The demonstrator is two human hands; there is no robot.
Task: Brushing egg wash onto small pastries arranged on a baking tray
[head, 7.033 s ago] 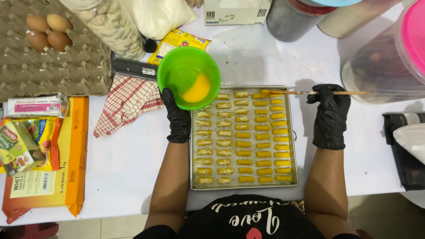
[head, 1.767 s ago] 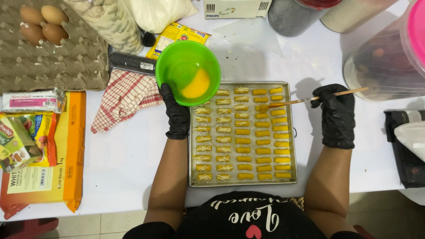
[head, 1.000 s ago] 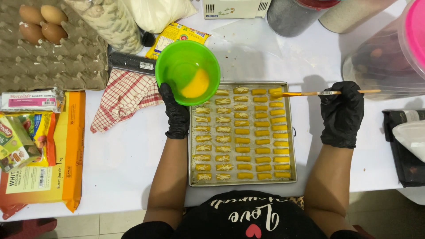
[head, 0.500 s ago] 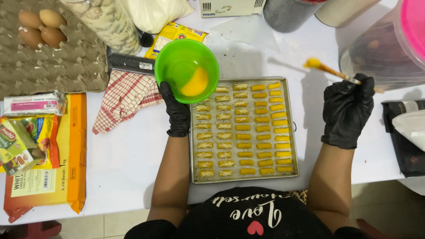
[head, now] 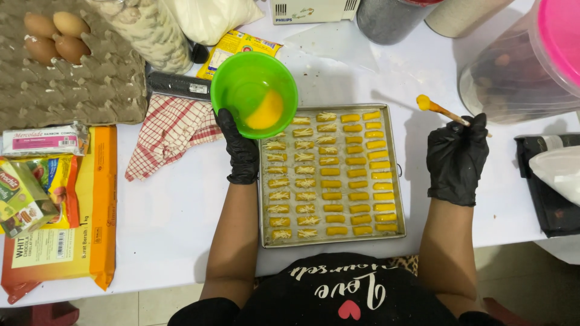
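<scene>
Black nitrile gloves on both hands. Left hand (head: 241, 151) clamped on the rim of a green plastic bowl (head: 254, 90), tilted toward the person, beaten egg wash (head: 264, 110) pooled at its low side. Bowl overhangs the far-left corner of a metal baking tray (head: 396, 175). Right hand (head: 457, 158) closed around a thin wooden-handled pastry brush (head: 440, 110), yellow wet tip lifted clear of the tray, over bare white table (head: 169, 217) just beyond the tray's far-right corner.

Tray sits at the near edge of the table, filled with rows of small finger-shaped pastries (head: 332, 175). Right columns look smooth and yellow; the left columns carry grated cheese on top.

Left of the bowl: red-and-white checked cloth (head: 172, 133), grey egg carton (head: 72, 84) at the far-left corner with brown eggs (head: 57, 33), orange flat packet (head: 60, 241) near the left edge. Clear plastic tub with pink lid (head: 525, 66) at the far right, dark tray-like item at the right edge, contents unclear.

Risks, as a judgement: the loaded brush tip hangs over the table, so a drip would land off the tray. The bowl is tilted on a one-handed rim grip; a slip of the glove would spill egg onto the far-left pastries. The tray's near edge lies close to the table edge, so a nudge from the forearms could shift it off.
</scene>
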